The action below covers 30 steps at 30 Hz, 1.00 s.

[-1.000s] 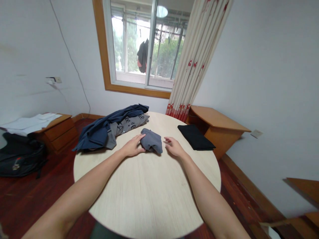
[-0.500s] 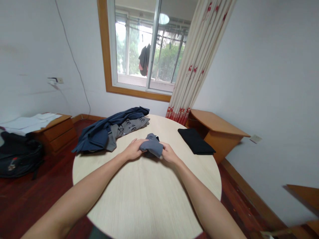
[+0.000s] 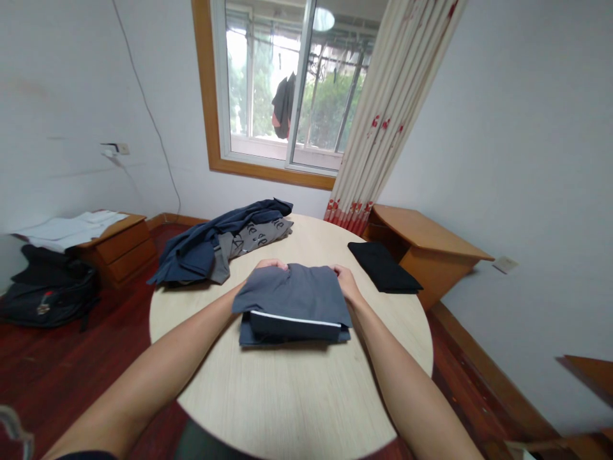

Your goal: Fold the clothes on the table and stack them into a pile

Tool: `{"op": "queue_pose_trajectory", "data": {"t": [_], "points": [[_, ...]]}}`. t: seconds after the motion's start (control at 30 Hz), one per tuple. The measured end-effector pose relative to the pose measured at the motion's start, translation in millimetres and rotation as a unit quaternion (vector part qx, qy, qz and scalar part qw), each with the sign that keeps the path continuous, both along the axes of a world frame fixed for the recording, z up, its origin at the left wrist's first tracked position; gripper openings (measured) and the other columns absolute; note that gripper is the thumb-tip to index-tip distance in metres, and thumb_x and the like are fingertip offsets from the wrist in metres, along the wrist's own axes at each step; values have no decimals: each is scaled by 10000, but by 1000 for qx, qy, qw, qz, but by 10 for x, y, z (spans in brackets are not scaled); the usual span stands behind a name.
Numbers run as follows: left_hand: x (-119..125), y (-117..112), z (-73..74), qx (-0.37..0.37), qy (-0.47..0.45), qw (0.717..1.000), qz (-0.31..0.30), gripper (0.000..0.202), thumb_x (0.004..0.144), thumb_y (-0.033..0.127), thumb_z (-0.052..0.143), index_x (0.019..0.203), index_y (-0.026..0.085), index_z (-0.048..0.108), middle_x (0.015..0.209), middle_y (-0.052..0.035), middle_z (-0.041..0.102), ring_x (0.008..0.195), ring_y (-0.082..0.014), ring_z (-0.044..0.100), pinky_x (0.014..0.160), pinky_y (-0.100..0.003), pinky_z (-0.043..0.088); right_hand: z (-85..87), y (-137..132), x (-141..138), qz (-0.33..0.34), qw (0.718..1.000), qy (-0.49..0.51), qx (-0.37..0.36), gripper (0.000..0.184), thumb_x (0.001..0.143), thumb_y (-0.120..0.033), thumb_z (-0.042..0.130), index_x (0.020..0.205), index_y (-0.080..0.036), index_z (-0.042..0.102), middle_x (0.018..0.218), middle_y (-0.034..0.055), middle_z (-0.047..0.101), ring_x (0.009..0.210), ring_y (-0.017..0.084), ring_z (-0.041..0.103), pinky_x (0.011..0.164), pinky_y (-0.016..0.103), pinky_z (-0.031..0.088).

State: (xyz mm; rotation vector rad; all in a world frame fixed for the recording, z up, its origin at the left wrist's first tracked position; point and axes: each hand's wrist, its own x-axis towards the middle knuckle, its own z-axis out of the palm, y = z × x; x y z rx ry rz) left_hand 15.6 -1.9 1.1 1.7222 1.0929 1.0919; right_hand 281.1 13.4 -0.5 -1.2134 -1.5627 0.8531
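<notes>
While both my hands pinch its far corners, the grey garment (image 3: 293,297) hangs spread above the round table (image 3: 297,396), near edge drooping in folds. My left hand (image 3: 271,264) and right hand (image 3: 345,281) grip closed on cloth.

On the round table (image 3: 287,409), your folded garment (image 3: 294,303) lies centre. The clothes pile (image 3: 215,246) sits far left, the folded cloth (image 3: 383,267) far right.

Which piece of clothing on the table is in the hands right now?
The grey garment at the table's middle, held by both hands at its far edge. The folded black one and the blue pile lie untouched.
</notes>
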Motion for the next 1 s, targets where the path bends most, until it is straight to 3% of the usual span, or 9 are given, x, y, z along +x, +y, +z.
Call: {"op": "queue_pose_trajectory", "data": {"t": [0.1, 0.2, 0.33, 0.5, 0.63, 0.77, 0.9, 1.0], "points": [[-79, 4, 13, -27, -71, 996, 40, 472, 692, 625, 672, 776, 163, 625, 703, -42, 657, 619, -176, 586, 591, -314, 452, -167, 88, 91, -38, 999, -8, -27, 363, 624, -418, 690, 861, -144, 657, 630, -10, 582, 573, 132, 513, 506, 235, 384], [-222, -20, 102, -28, -117, 992, 46, 538, 632, 657, 739, 778, 152, 627, 703, -35, 662, 596, -143, 577, 581, -268, 440, -218, 127, 148, 10, 1000, -13, -16, 431, 642, -386, 686, 999, -148, 653, 719, -6, 594, 560, 113, 506, 484, 221, 379], [-386, -100, 256, -55, -63, 992, -94, 496, 655, 590, 799, 843, 140, 710, 773, -73, 723, 700, -171, 642, 688, -291, 485, -131, 59, 159, 109, 992, -65, 10, 549, 659, -280, 672, 1193, -162, 633, 1014, 68, 640, 634, 106, 544, 554, 244, 457], [-386, -222, 350, -139, -9, 950, -280, 612, 589, 478, 891, 1101, 181, 736, 1128, -122, 734, 1013, -245, 680, 896, -349, 500, 49, -58, 190, 218, 958, -183, 27, 807, 596, -103, 614, 1395, -189, 539, 1304, 141, 551, 977, 211, 617, 818, 351, 538], [-363, -260, 345, -128, 39, 937, -324, 787, 521, 358, 931, 1259, 256, 677, 1342, -84, 638, 1200, -272, 598, 1008, -365, 461, 149, -92, 243, 284, 923, -257, 28, 910, 542, -19, 528, 1420, -256, 536, 1387, 124, 493, 1257, 282, 514, 1024, 437, 461], [-348, -251, 277, -99, 45, 950, -293, 696, 613, 280, 865, 1278, 229, 666, 1309, -103, 655, 1164, -280, 616, 1003, -386, 465, 216, -123, 219, 285, 911, -297, 33, 933, 511, -5, 501, 1410, -250, 556, 1497, 130, 394, 1367, 306, 430, 1133, 481, 352], [-285, -244, 279, -36, 25, 965, -258, 573, 697, 232, 785, 1256, 171, 680, 1280, -153, 664, 1180, -290, 613, 1037, -402, 436, 284, -161, 137, 280, 910, -301, 50, 836, 527, -12, 533, 1324, -242, 639, 1605, 114, 261, 1454, 326, 313, 1173, 500, 276], [-220, -271, 349, -5, 4, 949, -316, 441, 703, 222, 770, 1141, 172, 735, 1282, -147, 668, 1239, -298, 581, 1086, -424, 394, 345, -197, 83, 299, 913, -274, 44, 635, 587, -47, 586, 1169, -254, 730, 1585, 86, 337, 1458, 311, 319, 1178, 502, 262]]}}
